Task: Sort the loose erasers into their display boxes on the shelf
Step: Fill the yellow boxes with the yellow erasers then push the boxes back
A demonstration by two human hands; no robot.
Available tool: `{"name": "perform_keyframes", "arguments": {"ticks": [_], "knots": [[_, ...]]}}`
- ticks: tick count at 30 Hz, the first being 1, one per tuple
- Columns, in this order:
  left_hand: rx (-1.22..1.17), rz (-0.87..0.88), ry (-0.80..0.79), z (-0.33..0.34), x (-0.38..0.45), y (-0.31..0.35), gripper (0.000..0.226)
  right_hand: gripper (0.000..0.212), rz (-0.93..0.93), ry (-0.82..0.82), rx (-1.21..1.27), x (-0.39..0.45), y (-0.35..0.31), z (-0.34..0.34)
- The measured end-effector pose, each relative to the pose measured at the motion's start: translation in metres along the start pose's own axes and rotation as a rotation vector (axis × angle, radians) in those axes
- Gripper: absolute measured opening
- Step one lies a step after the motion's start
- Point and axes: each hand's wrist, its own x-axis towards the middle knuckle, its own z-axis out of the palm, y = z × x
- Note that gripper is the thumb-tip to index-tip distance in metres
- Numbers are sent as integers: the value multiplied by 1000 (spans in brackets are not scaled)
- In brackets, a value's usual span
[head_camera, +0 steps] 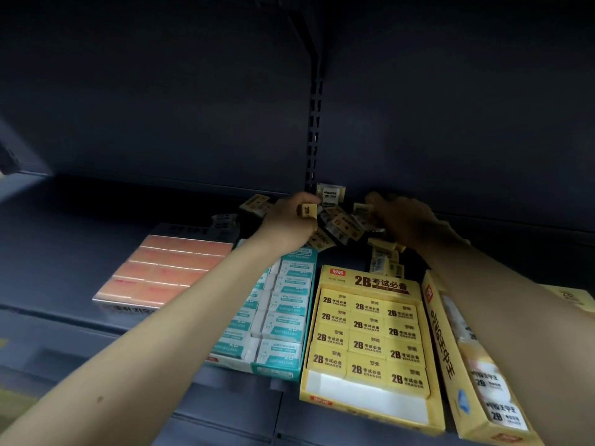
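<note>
Left hand (291, 217) grips a yellow eraser (308, 210); right hand (405, 220) digs in the far pile (341, 225), grasp unclear; lookalike wrappers risk landing in the wrong box (365, 336).

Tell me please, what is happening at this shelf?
A person is sorting a pile of loose erasers at the back of the shelf. The left hand holds a yellow eraser in its grip; the right hand reaches into the pile. In front stand four display boxes. The yellow box still has an empty front row.
</note>
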Motion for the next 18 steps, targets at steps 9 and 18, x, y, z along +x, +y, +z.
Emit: {"name": "perform_keyframes", "arguments": {"ticks": [9, 18], "knots": [[39, 92, 223, -9, -18, 19, 17, 27, 115, 194, 595, -15, -2, -28], [-79, 72, 177, 17, -61, 17, 11, 27, 146, -1, 802, -99, -20, -68]]}}
